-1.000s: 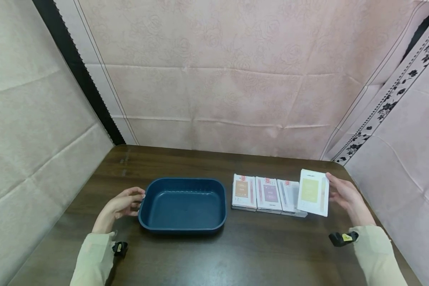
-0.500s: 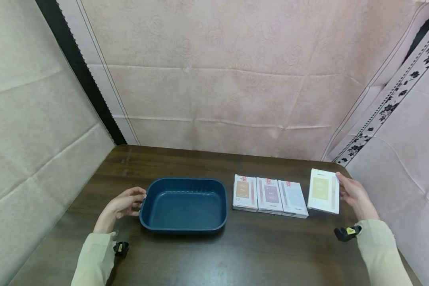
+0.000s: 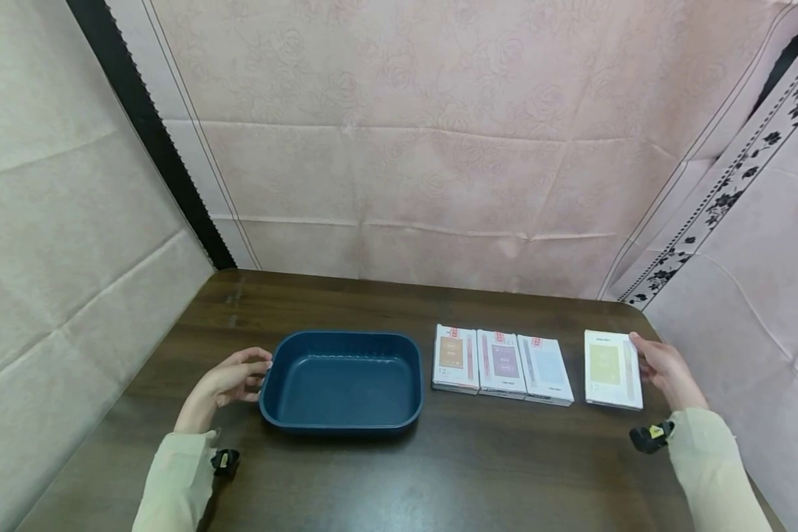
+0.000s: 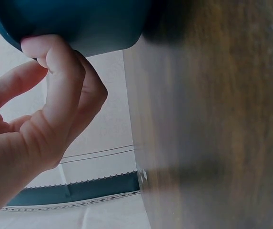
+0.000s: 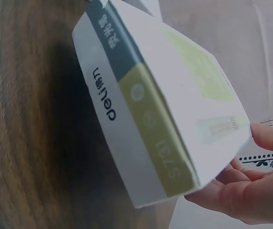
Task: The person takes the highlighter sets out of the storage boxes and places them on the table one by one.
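In the head view, my right hand point(image 3: 665, 369) grips the right edge of a white and yellow-green highlighter box point(image 3: 605, 366). Seen from the right wrist, the thumb and fingers hold one corner of that box point(image 5: 193, 95), whose end reads "deli" and "S731"; it lies low at the tabletop. My left hand point(image 3: 236, 380) is at the left rim of a dark blue rectangular tray point(image 3: 341, 430). From the left wrist, bent fingers point(image 4: 62, 90) have their tips on the tray's rim point(image 4: 5, 36). Nothing lies inside the tray.
Between tray and right hand, three similar white boxes stand side by side: one with an orange-brown panel point(image 3: 451, 352), one purple point(image 3: 504, 360), one pale blue-grey point(image 3: 544, 369). A brown wooden table point(image 3: 372, 488) carries everything. Pale patterned cloth point(image 3: 399, 148) hangs behind and at both sides.
My right hand has carried the yellow-green highlighter box rightward, away from the row, and lowered it towards the table. The pale blue-grey box is now fully uncovered. My left hand stays at the tray.
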Tool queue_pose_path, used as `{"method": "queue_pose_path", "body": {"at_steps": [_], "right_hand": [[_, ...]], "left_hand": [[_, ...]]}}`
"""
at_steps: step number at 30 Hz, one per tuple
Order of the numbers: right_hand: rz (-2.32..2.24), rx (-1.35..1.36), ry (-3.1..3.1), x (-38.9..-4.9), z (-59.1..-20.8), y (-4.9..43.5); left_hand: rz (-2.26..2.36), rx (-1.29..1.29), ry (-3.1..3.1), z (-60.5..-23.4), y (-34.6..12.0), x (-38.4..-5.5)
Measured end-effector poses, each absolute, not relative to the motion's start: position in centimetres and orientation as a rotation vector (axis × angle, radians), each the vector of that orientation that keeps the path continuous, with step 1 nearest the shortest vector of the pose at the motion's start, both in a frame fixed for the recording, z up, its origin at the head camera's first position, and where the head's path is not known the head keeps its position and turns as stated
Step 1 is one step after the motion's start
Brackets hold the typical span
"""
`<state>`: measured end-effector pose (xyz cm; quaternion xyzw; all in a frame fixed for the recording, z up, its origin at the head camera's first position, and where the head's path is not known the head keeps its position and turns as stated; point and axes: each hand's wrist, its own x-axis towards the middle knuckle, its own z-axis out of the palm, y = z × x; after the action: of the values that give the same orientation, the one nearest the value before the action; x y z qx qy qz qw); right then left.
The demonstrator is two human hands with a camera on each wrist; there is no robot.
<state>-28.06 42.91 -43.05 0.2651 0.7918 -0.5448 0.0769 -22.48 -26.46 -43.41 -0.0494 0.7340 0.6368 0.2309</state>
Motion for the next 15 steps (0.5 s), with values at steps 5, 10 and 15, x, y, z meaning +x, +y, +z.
{"method": "queue_pose_path", "body": {"at_steps": [5, 10, 15], "right_hand": [[-1.601, 0.771, 2.386, -28.4, -43.9, 43.8], [-1.643, 0.853, 2.330, -29.3, -44.6, 44.4], [-1.661, 0.735, 2.246, -28.9, -43.8, 43.5]], "left_hand": [[1.755, -0.141, 2.011, -43.4, -26.4, -22.5], [1.752, -0.139, 2.016, -43.4, -26.4, -22.5], [1.753, -0.135, 2.016, -43.3, -26.4, -22.5]]}}
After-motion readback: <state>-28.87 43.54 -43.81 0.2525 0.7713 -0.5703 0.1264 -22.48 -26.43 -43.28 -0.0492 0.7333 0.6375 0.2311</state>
